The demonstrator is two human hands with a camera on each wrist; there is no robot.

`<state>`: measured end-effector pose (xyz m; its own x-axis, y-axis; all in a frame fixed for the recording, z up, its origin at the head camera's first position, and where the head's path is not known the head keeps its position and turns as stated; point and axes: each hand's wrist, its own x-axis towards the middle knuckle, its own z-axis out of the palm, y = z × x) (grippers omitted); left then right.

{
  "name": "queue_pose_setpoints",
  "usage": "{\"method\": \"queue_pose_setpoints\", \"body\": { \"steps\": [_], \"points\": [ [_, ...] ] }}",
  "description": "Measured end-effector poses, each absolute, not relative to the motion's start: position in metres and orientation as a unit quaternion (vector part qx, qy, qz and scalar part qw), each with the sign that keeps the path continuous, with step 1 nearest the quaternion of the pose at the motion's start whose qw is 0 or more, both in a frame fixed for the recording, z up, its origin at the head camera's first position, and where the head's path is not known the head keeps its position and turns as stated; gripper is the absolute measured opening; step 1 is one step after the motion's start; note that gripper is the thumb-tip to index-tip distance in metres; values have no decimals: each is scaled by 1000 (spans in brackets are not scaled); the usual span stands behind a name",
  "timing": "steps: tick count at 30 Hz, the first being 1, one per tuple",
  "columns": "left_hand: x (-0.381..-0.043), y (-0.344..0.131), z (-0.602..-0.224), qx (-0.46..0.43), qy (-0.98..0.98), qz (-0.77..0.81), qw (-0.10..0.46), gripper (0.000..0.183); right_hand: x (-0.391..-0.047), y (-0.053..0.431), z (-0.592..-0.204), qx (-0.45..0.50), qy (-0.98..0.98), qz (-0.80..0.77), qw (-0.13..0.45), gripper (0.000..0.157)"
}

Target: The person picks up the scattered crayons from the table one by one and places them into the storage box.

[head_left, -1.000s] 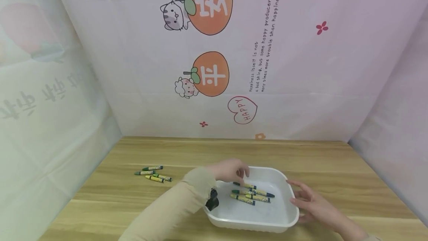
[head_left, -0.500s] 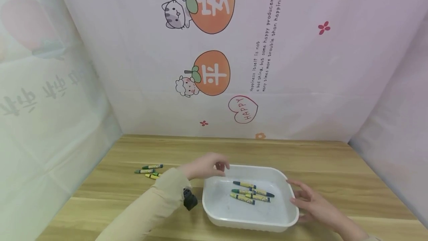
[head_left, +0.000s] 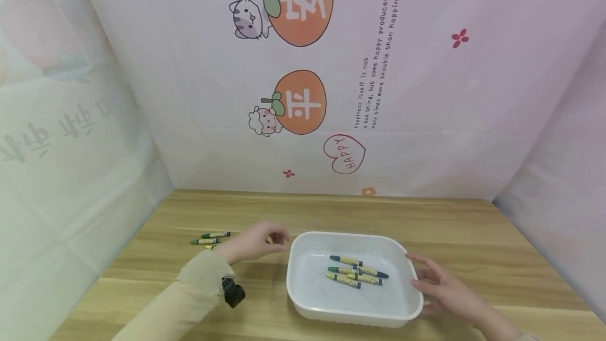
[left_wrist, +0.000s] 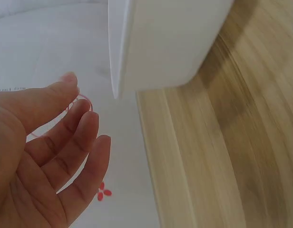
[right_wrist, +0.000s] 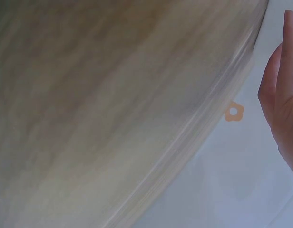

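My left hand is over the table, just left of the white plastic tray. The left wrist view has the same hand with loosely bent fingers and nothing between them, beside the tray's outer wall. Against the tray's right side rests my right hand, its fingertips touching the rim. Only part of that hand appears in the right wrist view, fingers fairly straight. Several crayons lie in a loose heap inside the tray, among them a dark blue crayon and a yellow-green one.
On the table's left lie more crayons, including a dark green crayon and a lighter green crayon; my left wrist partly hides this group. A printed white cloth hangs behind the wooden table.
My left hand has drawn back from above the crayons in the tray, moving left past its rim. The right hand and the tray have hardly moved.
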<state>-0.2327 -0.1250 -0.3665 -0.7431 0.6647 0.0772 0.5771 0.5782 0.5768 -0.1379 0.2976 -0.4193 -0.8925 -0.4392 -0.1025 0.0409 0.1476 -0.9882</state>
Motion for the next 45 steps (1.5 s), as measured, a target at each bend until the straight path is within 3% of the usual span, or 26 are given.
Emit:
{"method": "queue_pose_setpoints", "body": {
  "steps": [14,29,45],
  "points": [
    [-224,-188,-362,307,909,276,60,20,-138,298,-420,-145,729,-642,188,49],
    [-235,-243,-398,262,923,281,17,18,-137,298,-419,-137,733,-639,191,48],
    [-243,-258,-418,215,938,271,31,18,-138,299,-421,-153,739,-632,178,49]
  ]
}}
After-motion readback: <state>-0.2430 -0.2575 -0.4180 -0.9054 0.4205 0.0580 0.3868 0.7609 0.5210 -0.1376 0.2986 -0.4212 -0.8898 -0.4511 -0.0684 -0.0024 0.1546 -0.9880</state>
